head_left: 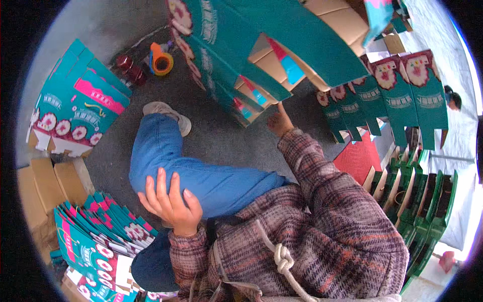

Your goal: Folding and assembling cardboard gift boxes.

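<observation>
My left hand (173,201) is raised over my bent knee in blue jeans, palm up, fingers spread and holding nothing. My right hand (280,122) reaches forward to the lower corner of a stack of teal cardboard boxes (216,65). One finger is stretched up against a box's edge; the other fingers look curled and nothing shows in them. Printed with round fruit pictures, the stacked boxes have cut-out openings that show brown card inside. The top of the stack runs out of view.
More teal boxes (402,95) are stacked at the right, above green plastic crates (422,216). Flat teal box blanks (100,231) lean at lower left; another bundle of blanks (80,100) stands by the left wall. An orange-yellow tape roll (162,64) lies on the dark floor (216,141).
</observation>
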The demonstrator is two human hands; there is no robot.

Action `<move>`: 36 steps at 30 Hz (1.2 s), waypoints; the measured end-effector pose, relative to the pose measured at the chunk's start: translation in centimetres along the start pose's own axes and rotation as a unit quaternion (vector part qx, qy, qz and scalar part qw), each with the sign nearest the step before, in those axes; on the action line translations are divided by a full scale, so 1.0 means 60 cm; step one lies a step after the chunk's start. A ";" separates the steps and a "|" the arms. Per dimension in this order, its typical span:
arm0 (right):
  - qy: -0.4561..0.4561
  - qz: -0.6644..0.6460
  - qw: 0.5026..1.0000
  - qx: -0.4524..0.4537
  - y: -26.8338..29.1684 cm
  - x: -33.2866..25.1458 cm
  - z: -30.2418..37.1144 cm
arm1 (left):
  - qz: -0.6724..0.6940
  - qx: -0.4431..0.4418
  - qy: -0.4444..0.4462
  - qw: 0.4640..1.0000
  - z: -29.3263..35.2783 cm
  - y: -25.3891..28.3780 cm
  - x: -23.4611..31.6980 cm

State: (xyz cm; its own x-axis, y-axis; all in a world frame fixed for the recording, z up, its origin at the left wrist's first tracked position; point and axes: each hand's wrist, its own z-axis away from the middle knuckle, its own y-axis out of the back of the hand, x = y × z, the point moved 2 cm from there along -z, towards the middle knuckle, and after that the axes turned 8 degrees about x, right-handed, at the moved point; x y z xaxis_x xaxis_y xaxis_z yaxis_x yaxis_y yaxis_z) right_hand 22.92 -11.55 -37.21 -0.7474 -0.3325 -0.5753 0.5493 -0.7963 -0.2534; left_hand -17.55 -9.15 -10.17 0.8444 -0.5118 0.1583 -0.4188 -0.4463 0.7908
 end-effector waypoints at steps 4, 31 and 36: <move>0.153 0.071 0.984 -0.062 -0.061 -0.031 -0.022 | 0.006 -0.008 0.009 1.000 -0.012 -0.006 0.008; 0.102 0.098 0.989 0.046 -0.071 0.010 0.013 | 0.121 0.033 -0.036 0.991 0.002 -0.003 0.004; 0.078 0.157 0.985 0.010 -0.076 0.064 0.067 | 0.108 0.033 -0.026 0.993 0.009 -0.005 0.008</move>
State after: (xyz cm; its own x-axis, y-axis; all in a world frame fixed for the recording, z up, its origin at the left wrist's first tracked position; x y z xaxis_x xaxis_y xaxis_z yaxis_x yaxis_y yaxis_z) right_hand 16.04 -11.20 -35.12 -0.4752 -0.4827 -0.7356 0.7353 -0.6770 -0.0307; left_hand -17.22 -9.64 -10.62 0.7147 -0.6377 0.2872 -0.6104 -0.3682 0.7013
